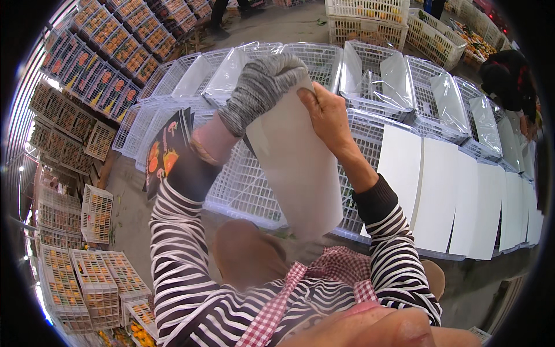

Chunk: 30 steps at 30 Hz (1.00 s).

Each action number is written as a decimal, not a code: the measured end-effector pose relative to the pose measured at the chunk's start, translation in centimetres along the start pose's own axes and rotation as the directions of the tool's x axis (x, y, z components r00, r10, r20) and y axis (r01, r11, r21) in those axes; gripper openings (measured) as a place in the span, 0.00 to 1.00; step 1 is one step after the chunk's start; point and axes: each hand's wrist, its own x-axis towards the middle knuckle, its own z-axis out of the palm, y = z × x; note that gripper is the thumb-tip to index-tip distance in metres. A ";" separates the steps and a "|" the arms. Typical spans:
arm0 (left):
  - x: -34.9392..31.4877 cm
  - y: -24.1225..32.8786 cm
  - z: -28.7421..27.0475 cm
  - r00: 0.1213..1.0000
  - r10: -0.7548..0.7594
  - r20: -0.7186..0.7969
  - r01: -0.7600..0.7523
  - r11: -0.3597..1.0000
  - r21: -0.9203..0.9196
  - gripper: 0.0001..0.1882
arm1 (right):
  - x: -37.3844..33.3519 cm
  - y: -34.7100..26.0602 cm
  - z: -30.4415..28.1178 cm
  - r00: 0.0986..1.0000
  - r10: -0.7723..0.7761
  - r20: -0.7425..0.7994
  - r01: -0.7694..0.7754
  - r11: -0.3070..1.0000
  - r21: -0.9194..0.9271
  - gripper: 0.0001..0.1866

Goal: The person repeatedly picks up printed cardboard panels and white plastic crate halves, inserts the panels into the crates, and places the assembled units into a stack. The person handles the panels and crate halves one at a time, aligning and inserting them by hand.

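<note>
Here both hands gripped one large white paper sheet (295, 162) above the white plastic lattice crate (243, 185).

The left hand (260, 87), in a grey knitted glove, was clenched on the sheet's top edge at twelve o'clock, with printed dark cards (167, 150) tucked under that forearm at nine; the bare right hand (326, 113) pinched the edge at one o'clock. Lining seemed under way; the next move probably called for lowering the sheet flat inside.

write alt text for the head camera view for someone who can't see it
Both hands hold a white sheet over a white plastic crate: the gloved left hand and bare right hand grip its top edge. Printed cards sit tucked under the left arm, and more lined crates stand beyond.
</note>
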 end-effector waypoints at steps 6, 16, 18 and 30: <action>0.5 2.4 -1.6 0.994 0.035 0.101 -0.033 0.999 -0.014 0.11 | 0.4 -2.3 -0.8 0.999 0.051 -0.001 -0.051 0.997 -0.059 0.16; 2.2 -0.3 -1.1 0.985 0.100 -0.139 -0.093 0.994 0.053 0.11 | 0.2 -0.2 -1.8 0.989 0.058 0.136 -0.087 0.971 0.221 0.18; 3.0 -1.8 -1.9 0.977 0.069 -0.202 -0.071 0.998 -0.001 0.11 | -0.9 0.7 -2.3 0.970 0.103 0.221 -0.131 0.985 0.115 0.19; 3.2 -11.0 -8.4 0.907 -0.055 -0.418 0.044 0.998 -0.037 0.10 | -11.8 3.6 -6.4 0.705 0.559 0.437 -0.650 0.755 0.082 0.14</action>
